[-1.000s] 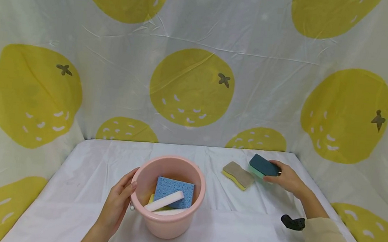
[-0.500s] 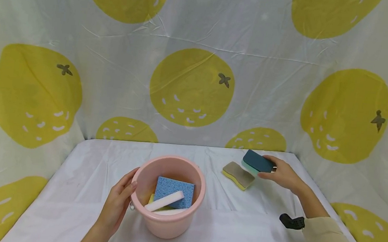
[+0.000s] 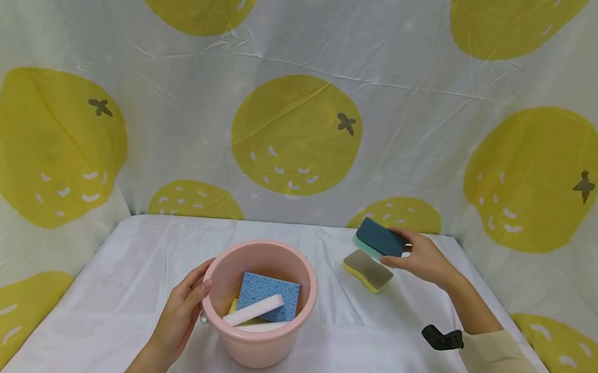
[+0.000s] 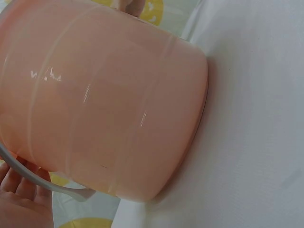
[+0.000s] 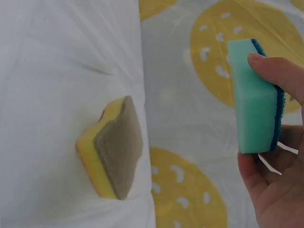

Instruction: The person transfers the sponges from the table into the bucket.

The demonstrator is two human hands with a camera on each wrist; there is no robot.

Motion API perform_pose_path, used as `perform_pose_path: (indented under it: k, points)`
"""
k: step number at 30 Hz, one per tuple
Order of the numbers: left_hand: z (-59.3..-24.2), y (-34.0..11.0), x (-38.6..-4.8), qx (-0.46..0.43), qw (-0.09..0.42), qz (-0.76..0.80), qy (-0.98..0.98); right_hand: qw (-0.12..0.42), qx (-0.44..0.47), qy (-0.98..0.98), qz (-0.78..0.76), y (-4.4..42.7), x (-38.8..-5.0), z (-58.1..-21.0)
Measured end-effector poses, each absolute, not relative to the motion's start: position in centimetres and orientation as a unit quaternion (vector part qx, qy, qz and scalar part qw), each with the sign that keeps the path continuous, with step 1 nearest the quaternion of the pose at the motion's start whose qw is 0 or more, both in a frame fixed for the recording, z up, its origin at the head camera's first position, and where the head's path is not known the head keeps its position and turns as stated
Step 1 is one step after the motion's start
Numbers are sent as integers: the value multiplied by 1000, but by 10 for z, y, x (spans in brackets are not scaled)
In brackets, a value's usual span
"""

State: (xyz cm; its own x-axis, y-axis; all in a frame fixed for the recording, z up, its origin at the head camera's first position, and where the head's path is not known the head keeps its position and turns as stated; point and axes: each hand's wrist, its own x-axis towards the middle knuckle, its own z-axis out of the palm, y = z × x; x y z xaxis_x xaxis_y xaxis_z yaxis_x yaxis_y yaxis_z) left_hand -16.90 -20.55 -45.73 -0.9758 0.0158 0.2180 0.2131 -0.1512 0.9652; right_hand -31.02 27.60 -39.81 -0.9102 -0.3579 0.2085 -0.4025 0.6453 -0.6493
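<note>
In the head view my left hand (image 3: 181,307) holds the left side of a pink bucket (image 3: 258,351), with the thumb at its rim. In the left wrist view the bucket's wall (image 4: 104,95) fills much of the picture, and the hand (image 4: 26,202) shows behind the grey handle (image 4: 35,178). My right hand (image 3: 422,257) grips a teal sponge with a dark blue scouring side (image 3: 380,237), raised above the table in the right wrist view. Just in front of it lies a yellow sponge with a grey-brown top (image 3: 369,270).
Inside the bucket are a blue sponge (image 3: 269,296), a white block (image 3: 253,310) leaning over it, and other white and yellow pieces. White cloth (image 3: 368,361) covers the table. Fruit-print curtains (image 3: 305,31) enclose its back and sides. A black device (image 3: 442,338) sits at the right sleeve.
My right hand has moved left and slightly farther back with the teal sponge, lifting it behind the yellow sponge. The left hand and the bucket have stayed put.
</note>
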Motion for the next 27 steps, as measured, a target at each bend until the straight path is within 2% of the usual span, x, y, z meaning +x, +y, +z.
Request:
perform_pose_path:
  k: [27]
  points:
    - [-458,-206,-170,-92,66,-757,-643,55,360,-880,304,184,-284,-333]
